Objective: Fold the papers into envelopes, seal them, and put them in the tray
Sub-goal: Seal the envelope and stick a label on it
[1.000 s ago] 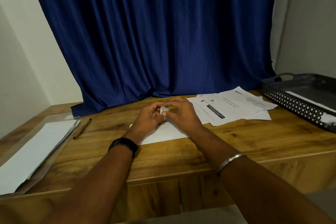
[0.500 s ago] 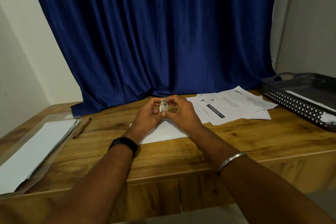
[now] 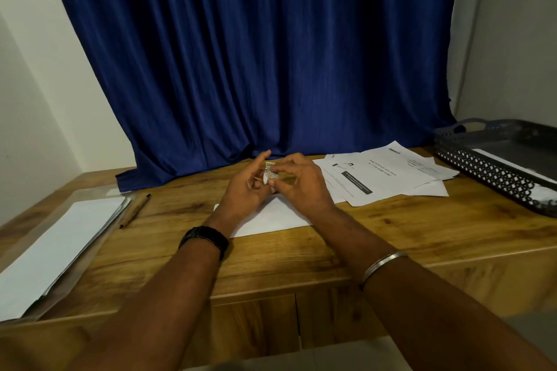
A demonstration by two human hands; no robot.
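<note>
Both hands (left, right) pinch object.

Dark blue curtain hangs pleated behind wooden desk; hem bunched on desk's far edge. Brown pencil lies flat, left of centre, just beside clear plastic sleeve. Pale walls either side

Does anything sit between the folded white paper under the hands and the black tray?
Yes: loose printed white sheets lie flat between the folded white paper and the black perforated plastic tray. Nothing upright blocks a lifted path. The left hand and right hand hold a small pale object.
</note>
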